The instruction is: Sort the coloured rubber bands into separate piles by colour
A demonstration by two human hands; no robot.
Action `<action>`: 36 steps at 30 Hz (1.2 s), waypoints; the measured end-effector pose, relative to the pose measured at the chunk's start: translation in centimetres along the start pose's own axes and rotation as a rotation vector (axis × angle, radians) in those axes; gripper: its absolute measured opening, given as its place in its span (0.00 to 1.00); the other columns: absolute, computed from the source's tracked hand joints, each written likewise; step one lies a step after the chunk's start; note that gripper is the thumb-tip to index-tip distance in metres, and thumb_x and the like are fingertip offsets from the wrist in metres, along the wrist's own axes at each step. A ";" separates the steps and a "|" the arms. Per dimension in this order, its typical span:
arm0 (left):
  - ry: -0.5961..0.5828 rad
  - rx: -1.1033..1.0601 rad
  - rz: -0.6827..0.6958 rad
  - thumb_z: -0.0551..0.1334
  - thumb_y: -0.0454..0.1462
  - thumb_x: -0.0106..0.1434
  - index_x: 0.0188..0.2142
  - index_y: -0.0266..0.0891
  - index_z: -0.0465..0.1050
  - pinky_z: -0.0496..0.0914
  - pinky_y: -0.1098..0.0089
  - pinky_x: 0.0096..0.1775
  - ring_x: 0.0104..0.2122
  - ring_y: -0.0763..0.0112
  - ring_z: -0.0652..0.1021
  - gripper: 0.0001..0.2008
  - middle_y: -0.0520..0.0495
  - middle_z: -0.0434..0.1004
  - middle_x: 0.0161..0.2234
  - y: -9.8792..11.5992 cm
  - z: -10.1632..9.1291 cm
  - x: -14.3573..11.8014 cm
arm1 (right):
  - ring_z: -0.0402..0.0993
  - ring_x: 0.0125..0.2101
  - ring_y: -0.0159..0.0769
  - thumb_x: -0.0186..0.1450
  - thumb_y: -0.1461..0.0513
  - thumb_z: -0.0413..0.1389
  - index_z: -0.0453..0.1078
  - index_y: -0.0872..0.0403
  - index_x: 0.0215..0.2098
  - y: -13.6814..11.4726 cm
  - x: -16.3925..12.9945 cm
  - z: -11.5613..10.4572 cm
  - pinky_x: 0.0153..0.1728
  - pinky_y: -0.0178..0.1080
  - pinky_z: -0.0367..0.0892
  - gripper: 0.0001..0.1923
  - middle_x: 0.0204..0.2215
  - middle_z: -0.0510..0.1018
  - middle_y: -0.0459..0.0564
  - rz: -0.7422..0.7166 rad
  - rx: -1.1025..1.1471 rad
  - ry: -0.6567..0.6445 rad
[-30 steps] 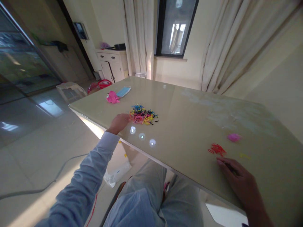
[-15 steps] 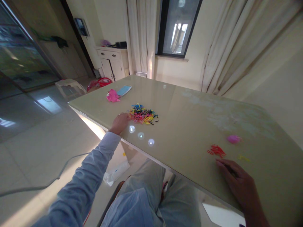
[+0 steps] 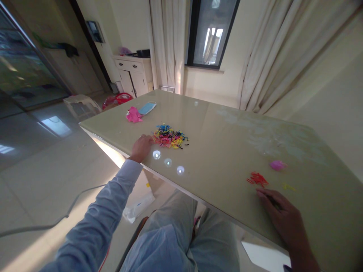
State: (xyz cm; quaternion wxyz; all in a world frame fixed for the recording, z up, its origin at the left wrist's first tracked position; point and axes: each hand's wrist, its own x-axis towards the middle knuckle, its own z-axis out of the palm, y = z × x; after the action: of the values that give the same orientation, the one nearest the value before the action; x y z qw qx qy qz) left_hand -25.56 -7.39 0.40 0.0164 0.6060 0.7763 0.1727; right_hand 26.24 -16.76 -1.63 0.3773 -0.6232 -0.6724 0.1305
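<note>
A mixed heap of small coloured pieces, like little rubber bands, lies on the glossy table in blue, black, yellow, pink and red. At its left edge rests my left hand, fingers bent and drawn together; whatever is between the fingertips is too small to make out. My right hand lies on the right part of the table with thumb and forefinger pinched just below a small pile of red bands. Anything in that pinch cannot be made out. Beyond this hand are a few yellow bands and a purple-pink clump.
A crumpled pink piece and a blue face mask lie toward the table's far left. The near table edge runs above my lap. A white stool and a red basket stand beyond the left side.
The view has shifted slightly. Both hands keep nearly the same places, the left at the mixed heap and the right by the red bands. Neither pile has visibly changed.
</note>
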 end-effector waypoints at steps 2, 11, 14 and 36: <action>-0.010 0.007 -0.005 0.52 0.35 0.65 0.40 0.37 0.76 0.69 0.63 0.44 0.42 0.57 0.76 0.13 0.37 0.74 0.41 0.1 0.0 0.0 | 0.79 0.35 0.44 0.61 0.46 0.56 0.78 0.48 0.35 -0.1 0.0 0.0 0.38 0.43 0.75 0.17 0.36 0.83 0.50 0.002 -0.008 -0.003; 0.022 -0.605 -0.014 0.59 0.38 0.60 0.27 0.37 0.69 0.65 0.70 0.33 0.27 0.70 0.71 0.07 0.48 0.70 0.25 2.4 -0.9 -1.6 | 0.79 0.34 0.42 0.61 0.47 0.56 0.78 0.49 0.35 -0.1 0.0 0.0 0.37 0.42 0.74 0.16 0.36 0.82 0.51 0.000 0.012 -0.011; -0.214 -1.091 0.019 0.63 0.45 0.60 0.27 0.37 0.66 0.60 0.74 0.26 0.21 0.77 0.64 0.14 0.54 0.64 0.22 5.6 -1.7 -3.8 | 0.78 0.34 0.42 0.61 0.48 0.56 0.78 0.50 0.35 -0.4 0.0 0.1 0.37 0.42 0.73 0.16 0.35 0.82 0.51 0.007 0.019 -0.006; -0.901 -1.778 -0.101 0.76 0.38 0.46 0.35 0.35 0.72 0.60 0.78 0.23 0.21 0.83 0.68 0.20 0.51 0.76 0.30 22.5 0.3 -8.9 | 0.76 0.34 0.39 0.64 0.52 0.55 0.77 0.52 0.35 -1.8 -0.4 0.1 0.34 0.39 0.70 0.14 0.34 0.81 0.52 0.040 0.103 0.022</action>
State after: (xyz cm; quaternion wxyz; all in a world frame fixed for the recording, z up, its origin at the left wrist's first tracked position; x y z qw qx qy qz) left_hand -2.10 -11.06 4.92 0.7643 0.3488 0.3112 0.4442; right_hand 24.77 -17.41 -0.67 0.4136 -0.6179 -0.6479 0.1654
